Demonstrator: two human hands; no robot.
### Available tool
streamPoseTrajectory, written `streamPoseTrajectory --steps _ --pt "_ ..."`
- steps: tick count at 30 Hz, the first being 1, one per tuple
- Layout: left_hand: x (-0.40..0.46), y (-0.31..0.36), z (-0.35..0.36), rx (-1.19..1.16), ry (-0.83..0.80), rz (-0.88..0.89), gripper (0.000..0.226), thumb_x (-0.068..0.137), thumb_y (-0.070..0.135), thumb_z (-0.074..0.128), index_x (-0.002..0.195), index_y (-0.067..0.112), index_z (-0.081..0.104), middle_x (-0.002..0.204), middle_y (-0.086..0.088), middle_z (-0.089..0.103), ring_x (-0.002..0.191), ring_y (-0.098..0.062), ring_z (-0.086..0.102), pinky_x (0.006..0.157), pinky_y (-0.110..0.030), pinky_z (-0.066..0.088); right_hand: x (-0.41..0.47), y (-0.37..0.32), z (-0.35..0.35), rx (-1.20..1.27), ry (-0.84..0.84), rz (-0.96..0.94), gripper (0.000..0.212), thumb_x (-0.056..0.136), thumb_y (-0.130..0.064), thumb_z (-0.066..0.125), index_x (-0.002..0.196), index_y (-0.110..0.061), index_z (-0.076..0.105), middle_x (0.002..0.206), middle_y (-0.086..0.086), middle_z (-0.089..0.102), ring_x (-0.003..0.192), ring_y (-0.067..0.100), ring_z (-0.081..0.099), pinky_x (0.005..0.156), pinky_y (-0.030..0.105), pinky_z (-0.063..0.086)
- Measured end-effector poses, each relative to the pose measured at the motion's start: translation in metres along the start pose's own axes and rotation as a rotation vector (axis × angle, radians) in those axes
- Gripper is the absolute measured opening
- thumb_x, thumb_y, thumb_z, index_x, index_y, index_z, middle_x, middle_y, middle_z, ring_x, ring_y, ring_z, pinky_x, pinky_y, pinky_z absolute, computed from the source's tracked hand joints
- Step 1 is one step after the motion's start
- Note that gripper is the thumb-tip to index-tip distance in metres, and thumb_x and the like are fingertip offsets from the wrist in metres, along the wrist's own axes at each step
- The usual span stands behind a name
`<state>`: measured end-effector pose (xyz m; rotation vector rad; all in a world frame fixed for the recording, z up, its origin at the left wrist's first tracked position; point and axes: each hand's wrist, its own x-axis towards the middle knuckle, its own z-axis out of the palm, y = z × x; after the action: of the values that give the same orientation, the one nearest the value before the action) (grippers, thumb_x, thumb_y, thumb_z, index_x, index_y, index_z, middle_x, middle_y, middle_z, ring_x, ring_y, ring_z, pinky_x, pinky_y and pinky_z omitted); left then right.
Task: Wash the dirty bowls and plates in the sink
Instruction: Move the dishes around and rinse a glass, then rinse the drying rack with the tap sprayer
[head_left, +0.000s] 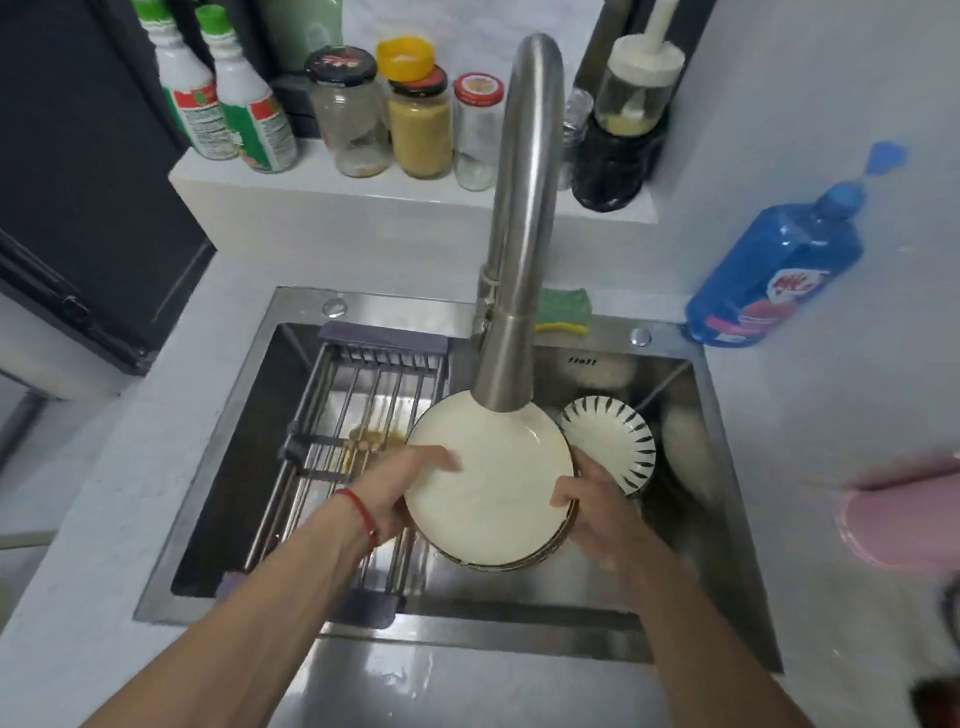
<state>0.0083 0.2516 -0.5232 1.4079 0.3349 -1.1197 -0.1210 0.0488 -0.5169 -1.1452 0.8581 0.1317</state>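
A round cream plate (493, 480) is held over the steel sink (727, 467), right under the spout of the tall faucet (519, 234). My left hand (400, 488) grips its left rim, fingers lying on the plate's face. At the lower right rim sits my right hand (597, 506), thumb on top. A small bowl with black stripes (608, 441) leans in the sink just right of the plate. More pale dishes (685, 441) lie against the right sink wall, partly hidden.
A wire drain rack (358, 415) spans the sink's left half, over brownish residue (371, 436). A green-yellow sponge (563, 312) lies behind the faucet. A blue dish-soap bottle (774, 275) stands at right, a pink object (904, 519) further right. Jars and bottles line the back ledge (311, 182).
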Motion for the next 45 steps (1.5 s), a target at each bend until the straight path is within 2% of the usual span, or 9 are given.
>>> streamPoseTrajectory --steps 4,15,18,22,25,29,34,38,45 --pt "0.013 -0.026 0.06 -0.006 -0.02 -0.062 0.053 0.054 0.006 0.068 0.107 0.002 0.072 0.095 -0.015 0.077 0.081 -0.034 0.073 0.077 -0.046 0.061 0.0 0.011 -0.06 -0.018 -0.003 0.016 0.078 0.056 0.006 0.05 0.129 -0.018 0.063 0.124 0.016 0.069 0.113 0.035 0.064 0.089 0.046 0.054" --pt "0.09 -0.11 0.137 0.049 0.076 -0.114 0.067 0.043 0.0 0.056 0.108 0.003 0.07 0.087 -0.019 0.074 0.077 -0.038 0.069 0.074 -0.061 0.058 0.043 0.073 -0.15 -0.238 0.175 0.255 0.1 0.054 0.003 0.051 0.144 -0.041 0.045 0.129 0.006 0.061 0.117 0.032 0.056 0.093 0.053 0.055" --pt "0.105 -0.124 0.142 0.09 0.092 -0.129 0.073 0.046 0.001 0.057 0.116 0.013 0.07 0.1 -0.018 0.077 0.083 -0.038 0.071 0.072 -0.059 0.06 0.051 0.079 -0.153 -0.253 0.28 0.278 0.084 0.068 0.008 0.044 0.144 -0.028 0.047 0.126 0.009 0.062 0.107 0.03 0.06 0.078 0.038 0.056" --pt "0.123 -0.138 0.14 0.12 0.08 -0.139 0.073 0.043 0.004 0.061 0.112 0.023 0.072 0.103 -0.016 0.077 0.096 -0.044 0.072 0.079 -0.072 0.056 0.067 0.089 -0.151 -0.301 0.399 0.291 0.071 0.079 0.001 0.04 0.142 -0.031 0.052 0.131 0.01 0.063 0.109 0.035 0.063 0.093 0.052 0.058" --pt "0.129 -0.14 0.144 0.124 0.086 -0.111 0.074 0.048 0.001 0.061 0.114 0.032 0.071 0.106 -0.014 0.077 0.091 -0.039 0.072 0.08 -0.064 0.06 0.069 0.087 -0.144 -0.375 0.524 0.278 0.058 0.089 -0.003 0.039 0.138 -0.027 0.058 0.129 0.011 0.065 0.104 0.035 0.062 0.091 0.037 0.055" --pt "0.122 -0.134 0.153 0.206 0.082 -0.047 0.074 0.069 -0.012 0.056 0.127 0.033 0.066 0.116 -0.006 0.073 0.091 -0.025 0.068 0.07 -0.033 0.06 0.066 0.087 -0.138 -0.547 0.558 0.215 0.056 0.091 -0.003 0.041 0.141 -0.022 0.056 0.133 0.015 0.062 0.121 0.04 0.058 0.1 0.04 0.05" --pt "0.11 -0.124 0.154 0.412 -0.024 -0.017 0.08 0.064 0.002 0.062 0.14 0.024 0.051 0.114 -0.004 0.067 0.097 -0.02 0.064 0.077 -0.031 0.057 0.052 0.08 -0.118 -0.747 0.585 0.033 0.061 0.09 -0.004 0.056 0.15 -0.009 0.042 0.146 0.019 0.044 0.134 0.04 0.045 0.111 0.044 0.039" --pt "0.077 -0.108 0.116 0.568 0.203 0.17 0.052 0.084 -0.001 0.07 0.129 0.021 0.057 0.122 0.002 0.061 0.109 -0.015 0.058 0.081 -0.011 0.045 0.037 0.064 -0.078 -0.88 0.57 -0.33 0.062 0.08 0.002 0.065 0.139 -0.007 0.053 0.141 0.019 0.046 0.132 0.038 0.041 0.112 0.044 0.035" --pt "0.036 -0.064 0.016 0.634 0.473 0.173 0.044 0.099 0.008 0.057 0.141 0.019 0.049 0.124 -0.01 0.068 0.113 -0.033 0.065 0.103 -0.04 0.05 0.02 0.012 0.014 -0.828 0.257 -0.381 0.047 0.092 -0.004 0.059 0.137 -0.017 0.057 0.137 0.007 0.054 0.128 0.024 0.05 0.111 0.037 0.039"
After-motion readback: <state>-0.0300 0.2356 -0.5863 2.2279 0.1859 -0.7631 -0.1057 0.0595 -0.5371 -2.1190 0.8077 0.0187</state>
